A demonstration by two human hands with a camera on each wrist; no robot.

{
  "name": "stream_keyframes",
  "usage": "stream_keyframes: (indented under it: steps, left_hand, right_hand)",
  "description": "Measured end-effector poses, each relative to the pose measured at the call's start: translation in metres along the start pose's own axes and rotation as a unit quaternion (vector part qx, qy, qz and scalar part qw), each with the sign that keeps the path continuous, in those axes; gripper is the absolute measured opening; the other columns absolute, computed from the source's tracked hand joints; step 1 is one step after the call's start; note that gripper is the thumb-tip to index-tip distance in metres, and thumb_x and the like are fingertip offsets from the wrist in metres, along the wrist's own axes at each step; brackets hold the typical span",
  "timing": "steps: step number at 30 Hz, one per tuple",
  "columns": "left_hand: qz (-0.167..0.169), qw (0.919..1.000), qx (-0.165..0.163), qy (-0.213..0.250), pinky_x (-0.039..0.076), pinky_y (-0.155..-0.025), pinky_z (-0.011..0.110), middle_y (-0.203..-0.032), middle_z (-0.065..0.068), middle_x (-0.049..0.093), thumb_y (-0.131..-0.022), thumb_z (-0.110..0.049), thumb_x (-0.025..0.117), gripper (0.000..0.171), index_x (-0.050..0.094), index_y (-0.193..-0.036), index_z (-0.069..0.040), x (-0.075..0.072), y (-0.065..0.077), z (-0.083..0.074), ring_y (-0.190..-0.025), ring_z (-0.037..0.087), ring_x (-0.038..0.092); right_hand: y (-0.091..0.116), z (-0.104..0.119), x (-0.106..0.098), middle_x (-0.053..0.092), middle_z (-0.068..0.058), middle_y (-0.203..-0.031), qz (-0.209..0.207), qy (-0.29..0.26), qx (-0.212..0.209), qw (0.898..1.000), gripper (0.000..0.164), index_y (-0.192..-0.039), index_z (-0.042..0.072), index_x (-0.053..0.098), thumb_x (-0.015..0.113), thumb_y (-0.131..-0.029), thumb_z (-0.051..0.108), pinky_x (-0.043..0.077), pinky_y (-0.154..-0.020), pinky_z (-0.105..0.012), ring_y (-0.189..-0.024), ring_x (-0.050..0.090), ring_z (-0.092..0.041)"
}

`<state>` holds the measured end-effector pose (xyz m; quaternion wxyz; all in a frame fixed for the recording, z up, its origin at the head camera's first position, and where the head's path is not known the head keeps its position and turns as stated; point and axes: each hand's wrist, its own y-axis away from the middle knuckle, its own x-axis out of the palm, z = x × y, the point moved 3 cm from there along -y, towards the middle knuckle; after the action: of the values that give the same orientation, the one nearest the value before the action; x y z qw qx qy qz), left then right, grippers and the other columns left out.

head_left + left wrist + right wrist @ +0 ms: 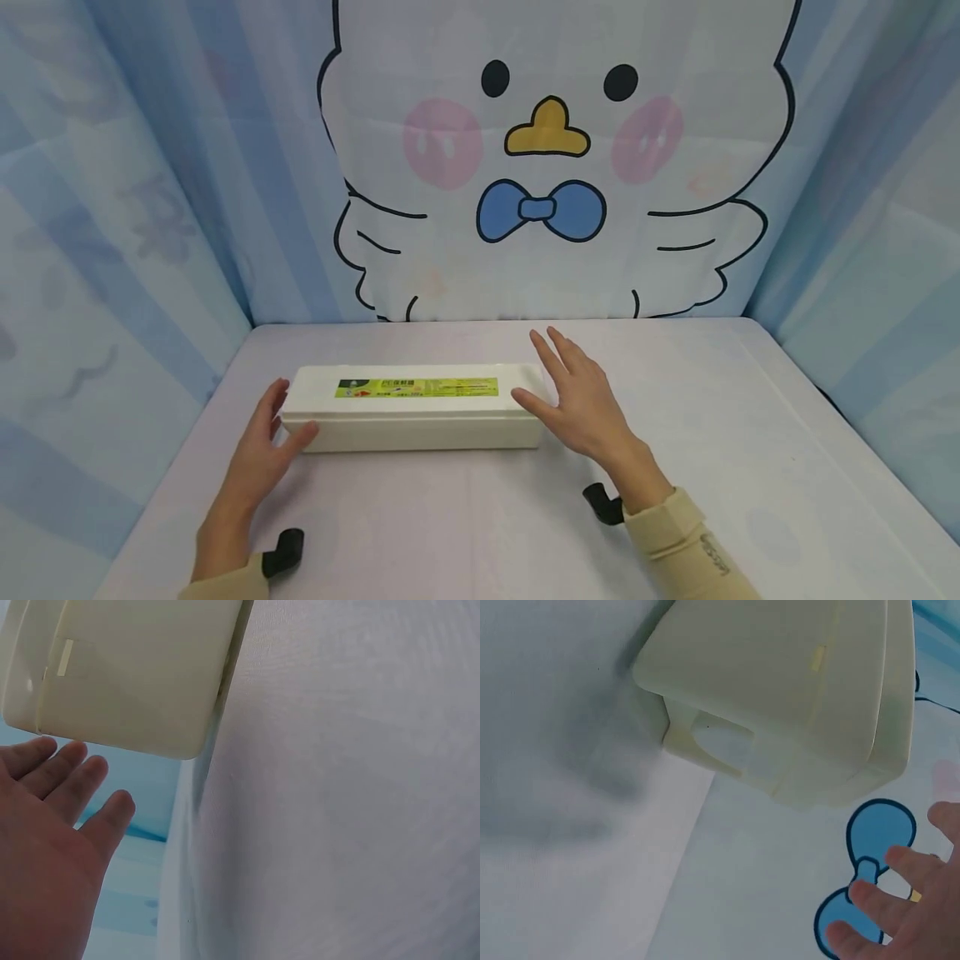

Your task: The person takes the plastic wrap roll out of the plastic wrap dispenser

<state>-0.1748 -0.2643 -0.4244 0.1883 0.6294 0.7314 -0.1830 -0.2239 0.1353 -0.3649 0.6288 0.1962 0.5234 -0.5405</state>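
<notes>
A long cream-white cling film box (420, 433) lies on the table with its lid down and a yellow-green label (417, 387) on top. My left hand (257, 467) is at its left end, thumb near the front corner and fingers behind. In the left wrist view, the fingertips (93, 766) come up to the edge of the box (142, 675); whether they touch it I cannot tell. Over the right end, my right hand (585, 408) is spread with straight fingers. The right wrist view shows a cut-out in the box end (724, 739), apart from those fingers (877, 904).
A pale cloth covers the table (450, 525). Behind it hangs a curtain (285, 167) with a cartoon animal, and striped blue curtains close both sides. Black wrist mounts (283, 550) stick out near the beige sleeves (682, 542).
</notes>
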Motion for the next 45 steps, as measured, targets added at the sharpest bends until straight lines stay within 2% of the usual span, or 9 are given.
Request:
stream_keyframes:
  steps: [6,19,29,36,45]
  left_hand:
    - [0.015,0.9999,0.007,-0.002,0.014,-0.119,0.057,-0.167,0.022,0.006,-0.094,-0.037,0.072,0.104,0.0,-0.161,-0.003,0.0,0.0,0.002,-0.152,0.041,0.008]
    - [0.041,0.9988,-0.025,0.005,0.015,-0.115,0.066,-0.167,0.021,0.008,-0.089,-0.042,0.078,0.113,0.0,-0.162,-0.007,0.004,-0.004,0.004,-0.151,0.044,0.008]
    - [0.045,0.9965,-0.068,-0.017,0.021,-0.116,0.06,-0.165,0.023,0.014,-0.087,-0.048,0.078,0.117,-0.002,-0.162,-0.006,0.006,-0.006,0.004,-0.15,0.043,0.014]
    - [0.037,0.9969,-0.067,-0.017,0.023,-0.117,0.058,-0.164,0.025,0.018,-0.088,-0.045,0.079,0.115,0.001,-0.162,-0.004,0.008,-0.006,0.005,-0.149,0.044,0.017]
    - [0.039,0.9959,-0.078,-0.024,0.025,-0.116,0.058,-0.162,0.027,0.02,-0.087,-0.049,0.078,0.117,0.001,-0.161,-0.003,0.01,-0.007,0.006,-0.148,0.045,0.02]
  right_hand:
    - [-0.004,0.007,0.003,0.022,-0.013,-0.165,0.009,0.005,-0.015,1.0,0.084,-0.161,0.016,0.027,0.062,-0.095,0.053,0.021,-0.116,-0.06,-0.148,0.023,-0.041]
    - [-0.017,0.019,0.01,0.021,-0.011,-0.166,0.045,0.043,-0.034,0.997,0.086,-0.161,0.019,0.028,0.063,-0.092,0.058,0.018,-0.116,-0.062,-0.149,0.019,-0.043]
    - [-0.024,0.023,0.022,0.021,-0.008,-0.167,0.082,0.078,-0.051,0.992,0.09,-0.162,0.023,0.028,0.061,-0.09,0.067,0.018,-0.115,-0.064,-0.15,0.016,-0.041]
    - [-0.025,0.03,0.027,0.021,-0.006,-0.167,0.107,0.103,-0.057,0.987,0.092,-0.161,0.027,0.028,0.061,-0.088,0.07,0.016,-0.116,-0.064,-0.15,0.016,-0.04]
    - [-0.026,0.035,0.033,0.023,-0.006,-0.166,0.136,0.139,-0.058,0.979,0.091,-0.161,0.028,0.029,0.059,-0.087,0.072,0.017,-0.114,-0.066,-0.15,0.018,-0.039]
